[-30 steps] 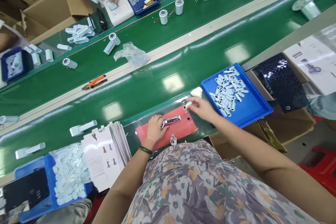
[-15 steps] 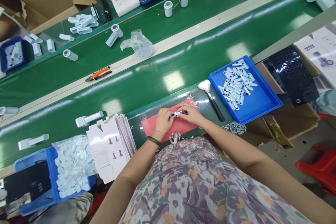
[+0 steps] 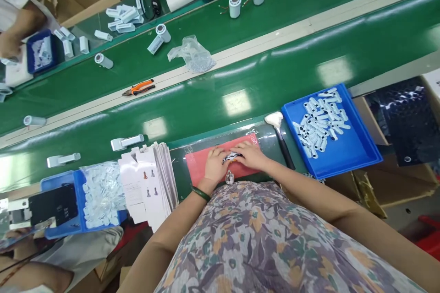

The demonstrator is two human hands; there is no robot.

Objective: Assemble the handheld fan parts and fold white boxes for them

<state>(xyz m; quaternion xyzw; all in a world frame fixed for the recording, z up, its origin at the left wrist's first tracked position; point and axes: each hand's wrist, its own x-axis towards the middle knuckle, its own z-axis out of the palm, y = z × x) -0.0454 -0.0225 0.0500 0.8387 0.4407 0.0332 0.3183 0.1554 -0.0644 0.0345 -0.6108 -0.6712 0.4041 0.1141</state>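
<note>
left hand [image 3: 216, 165] and right hand [image 3: 250, 155] close together, fingers curled, both pinching small part [image 3: 231, 157] | part is held just above red mat [image 3: 198, 165], near its edge | risk: fingers can slip and part can fall off mat; right arm can knock brush [image 3: 275, 120] beside blue tray [image 3: 357, 155]

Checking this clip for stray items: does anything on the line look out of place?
Two things look stray: orange-handled pliers lie by the cream strip between the green belts, away from any tray, and a crumpled clear plastic bag sits loose nearby. Neither looks damaged.
</note>
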